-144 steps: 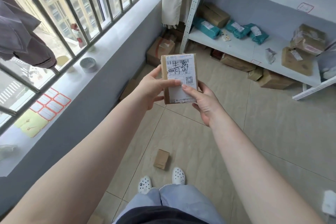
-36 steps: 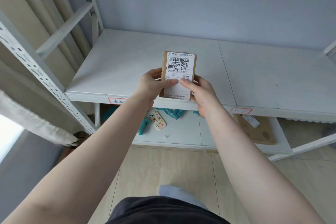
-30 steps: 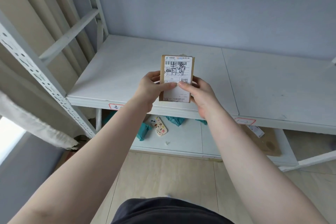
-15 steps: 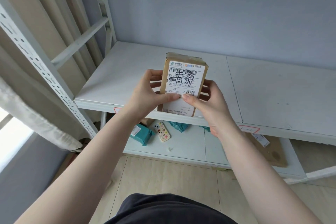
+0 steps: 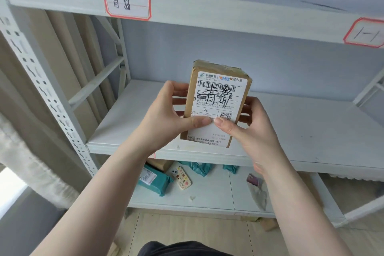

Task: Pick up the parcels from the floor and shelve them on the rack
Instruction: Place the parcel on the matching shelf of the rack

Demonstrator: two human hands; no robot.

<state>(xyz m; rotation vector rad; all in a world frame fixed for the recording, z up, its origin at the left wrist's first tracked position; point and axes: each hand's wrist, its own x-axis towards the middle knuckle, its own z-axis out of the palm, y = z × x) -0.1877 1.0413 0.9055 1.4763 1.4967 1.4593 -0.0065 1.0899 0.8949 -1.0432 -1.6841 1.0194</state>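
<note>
A small brown cardboard parcel (image 5: 216,98) with a white shipping label and black handwriting stands upright in both hands, in front of the white rack. My left hand (image 5: 166,118) grips its left side, thumb on the label. On the right side my right hand (image 5: 247,129) holds it, thumb also on the label. The parcel hovers over the front edge of the bare middle shelf (image 5: 301,131). Above it runs an upper shelf beam (image 5: 207,8) carrying a red-bordered handwritten label (image 5: 126,3).
A second red-bordered label (image 5: 365,33) sits at the beam's right. The lower shelf holds teal mailer bags (image 5: 154,181), a patterned phone case (image 5: 182,177) and a clear packet (image 5: 257,191). The perforated rack upright (image 5: 47,98) and a curtain stand left.
My view has risen from the floor and window to the rack, and lately from the middle shelf toward the upper beam. The parcel stayed in both hands and moved up and closer.
</note>
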